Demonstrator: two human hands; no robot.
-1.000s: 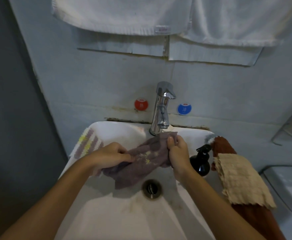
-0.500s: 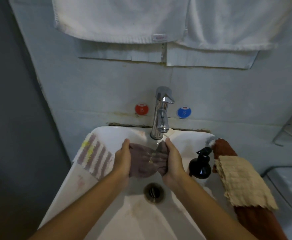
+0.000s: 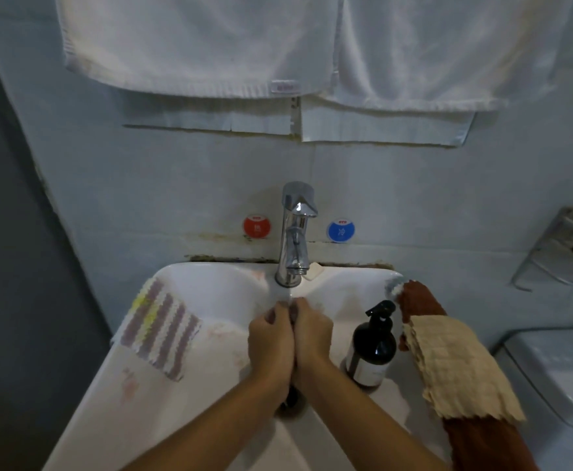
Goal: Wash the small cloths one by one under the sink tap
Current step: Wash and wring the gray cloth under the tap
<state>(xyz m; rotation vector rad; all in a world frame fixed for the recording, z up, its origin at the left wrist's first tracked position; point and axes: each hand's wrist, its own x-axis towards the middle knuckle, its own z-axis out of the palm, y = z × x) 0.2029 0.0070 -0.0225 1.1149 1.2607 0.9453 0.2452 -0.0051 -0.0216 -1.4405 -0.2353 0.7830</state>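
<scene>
My left hand (image 3: 271, 341) and my right hand (image 3: 312, 334) are pressed together over the white sink (image 3: 210, 287), squeezing a grey-purple cloth (image 3: 272, 314) bunched between them. Only small bits of that cloth show at the fingertips. Water runs from the chrome tap (image 3: 295, 232) onto the hands. A purple-and-white striped cloth (image 3: 161, 329) lies on the sink's left rim. A beige cloth (image 3: 455, 362) lies over a rust-brown cloth (image 3: 417, 297) on the right rim.
A dark pump bottle (image 3: 373, 345) stands on the sink's right side, close to my right hand. White towels (image 3: 210, 45) hang on the wall above. A red sticker (image 3: 257, 227) and a blue sticker (image 3: 341, 230) flank the tap. A wire rack (image 3: 567, 249) is at the right.
My hands have come together and bunched the grey-purple cloth, which was spread between them before. The camera has tilted up and closer.
</scene>
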